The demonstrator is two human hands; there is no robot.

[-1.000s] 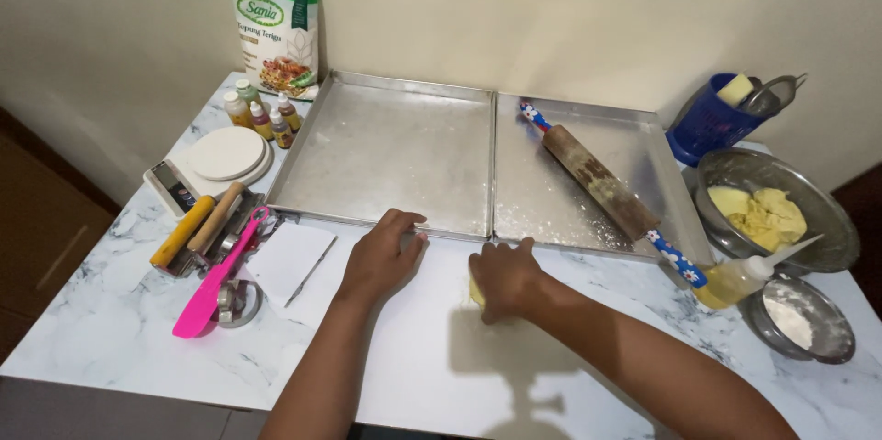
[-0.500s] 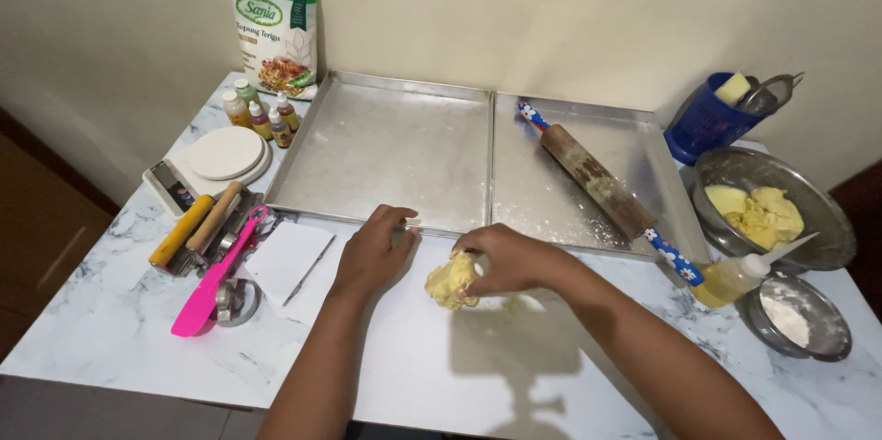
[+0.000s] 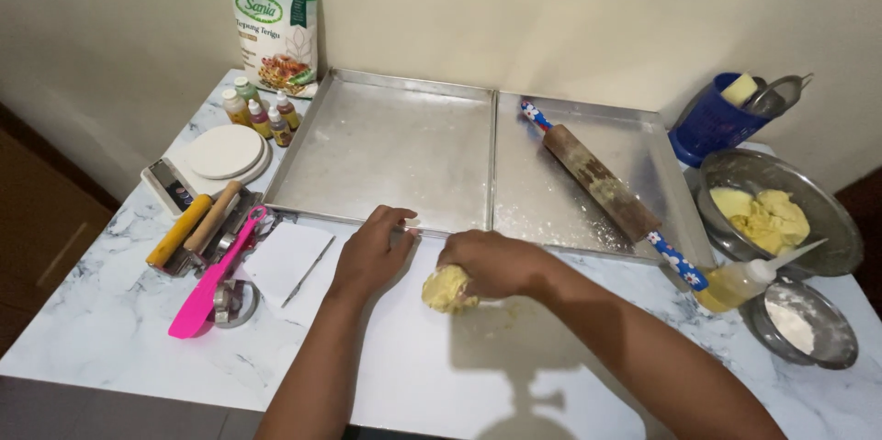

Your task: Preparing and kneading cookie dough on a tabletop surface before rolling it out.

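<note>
Right hand (image 3: 491, 261) clamps the yellow dough lump (image 3: 446, 289) (on the white sheet (image 3: 441, 376)); left hand (image 3: 372, 252) rests flat, empty.

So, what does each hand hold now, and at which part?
The right hand grips the yellow dough lump from above, over its top right side. The left hand holds nothing.

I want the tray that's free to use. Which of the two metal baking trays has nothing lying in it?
The left baking tray, nearest the flour bag. The right baking tray has the rolling pin lying across it.
</note>
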